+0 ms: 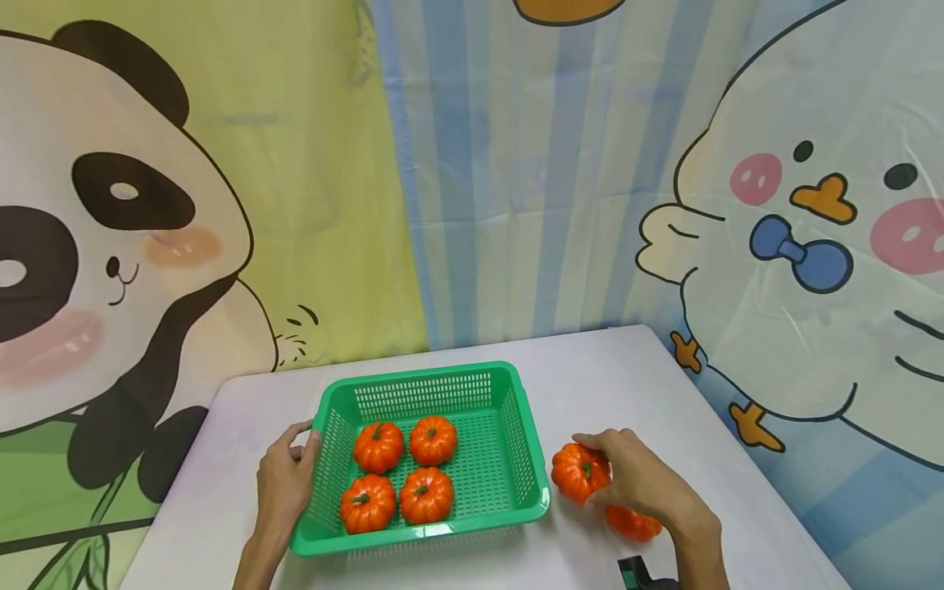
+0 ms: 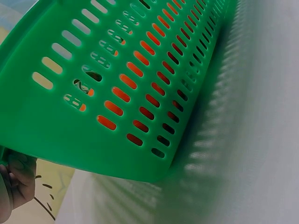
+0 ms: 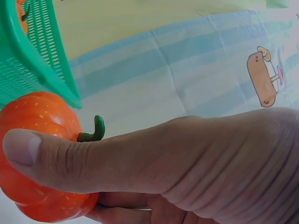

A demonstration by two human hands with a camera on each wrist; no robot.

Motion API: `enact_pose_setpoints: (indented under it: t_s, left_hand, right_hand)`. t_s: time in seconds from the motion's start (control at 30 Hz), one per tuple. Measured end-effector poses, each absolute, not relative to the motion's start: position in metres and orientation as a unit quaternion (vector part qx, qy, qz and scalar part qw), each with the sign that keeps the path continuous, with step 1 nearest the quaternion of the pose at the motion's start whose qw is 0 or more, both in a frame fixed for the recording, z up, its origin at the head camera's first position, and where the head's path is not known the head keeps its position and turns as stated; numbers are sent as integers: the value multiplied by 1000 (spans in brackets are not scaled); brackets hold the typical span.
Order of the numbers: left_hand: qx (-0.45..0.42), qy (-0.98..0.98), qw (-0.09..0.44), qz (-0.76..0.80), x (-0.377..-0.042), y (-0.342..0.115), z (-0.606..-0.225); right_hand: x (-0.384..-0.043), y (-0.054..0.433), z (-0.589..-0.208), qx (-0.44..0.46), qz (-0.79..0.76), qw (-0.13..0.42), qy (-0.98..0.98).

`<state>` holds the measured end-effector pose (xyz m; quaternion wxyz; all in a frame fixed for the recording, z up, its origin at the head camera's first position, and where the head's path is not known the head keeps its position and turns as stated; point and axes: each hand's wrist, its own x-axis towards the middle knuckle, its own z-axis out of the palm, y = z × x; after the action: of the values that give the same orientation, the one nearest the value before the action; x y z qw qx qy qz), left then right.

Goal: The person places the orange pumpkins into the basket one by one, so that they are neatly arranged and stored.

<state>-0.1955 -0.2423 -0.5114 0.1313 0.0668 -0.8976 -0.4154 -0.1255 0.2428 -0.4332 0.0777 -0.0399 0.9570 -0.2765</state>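
Note:
A green plastic basket (image 1: 472, 520) sits on the table with several small orange pumpkins inside, one of them a pumpkin (image 1: 378, 447) at the back left. My left hand (image 1: 283, 483) grips the basket's left rim; in the left wrist view fingers (image 2: 21, 182) curl at that rim, beside the slotted wall (image 2: 70, 140). To the right of the basket, my right hand (image 1: 642, 475) holds another pumpkin (image 1: 575, 474), thumb across its side and green stem (image 3: 97, 130) showing. One more pumpkin (image 1: 636, 524) lies on the table, partly hidden below the right hand.
The white table (image 1: 590, 369) runs back to a printed curtain (image 1: 501, 205) with a panda and a chick on it. Near the front, below the right hand, is a small black object (image 1: 645, 576), cut off by the frame.

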Motion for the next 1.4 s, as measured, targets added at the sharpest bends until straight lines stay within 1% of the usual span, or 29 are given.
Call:
enact_pose_setpoints:
  t_s: [0.57, 0.8, 1.23, 1.4]
  left_hand:
    - [65, -899, 130, -412, -195, -242, -510]
    - [72, -899, 137, -410, -195, -241, -510]
    - [75, -899, 123, -414, -195, -241, -509]
    - [67, -899, 131, -413, -195, -242, -510]
  right_hand:
    - [-128, 247, -421, -50, -284, 77, 954]
    - [-128, 244, -414, -56, -281, 75, 955]
    - [-127, 239, -407, -63, -267, 71, 959]
    - [-125, 237, -403, -65, -269, 72, 958]
